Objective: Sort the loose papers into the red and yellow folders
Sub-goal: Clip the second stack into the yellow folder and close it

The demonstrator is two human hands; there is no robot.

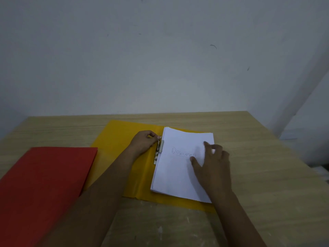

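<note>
Yellow folder [114, 139] at twelve o'clock, red folder [44, 179] at nine, white papers [178, 175], wood-grain table [258, 175].

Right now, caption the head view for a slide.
Left hand works the clip of the open yellow folder; right hand over the papers.

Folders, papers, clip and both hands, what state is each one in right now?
Yellow folder: open flat on the table.
Red folder: closed, lying flat.
Paper stack: lying in the yellow folder, left edge at the clip.
Metal clip: left hand at its top end.
Left hand: fingers curled, pinching the clip.
Right hand: blurred, fingers spread above the stack.
</note>
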